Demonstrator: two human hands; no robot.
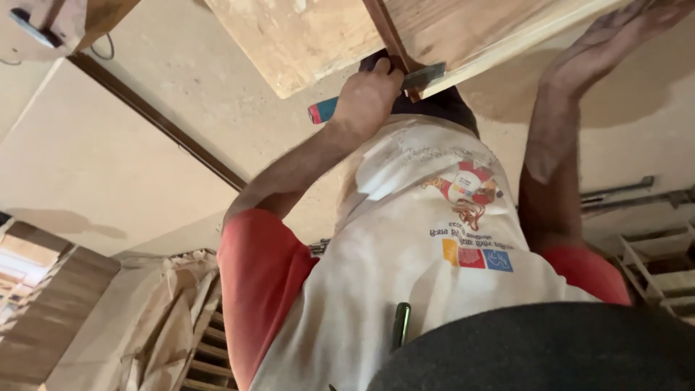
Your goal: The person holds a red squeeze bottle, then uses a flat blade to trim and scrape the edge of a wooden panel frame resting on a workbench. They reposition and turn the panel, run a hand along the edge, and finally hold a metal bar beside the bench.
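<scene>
Co-worker's hand (369, 90) grips a chisel (405, 80) at the board (463, 29) edge; their other hand (615, 43) lies flat, bracing it. Wearer's own hands unseen.

Wooden ladder (210, 355) beside crumpled sheeting (156, 318); metal rails (630, 192) opposite.

A wooden panel (311, 36) fills twelve o'clock. Just below its edge, one hand (369, 94) of a person ahead grips a tool (423, 74) set against that edge — the other hand (615, 43) lies flat on the panel at two o'clock. A slatted frame (210, 355) sits at seven o'clock — a pen (400, 326) at six.
</scene>
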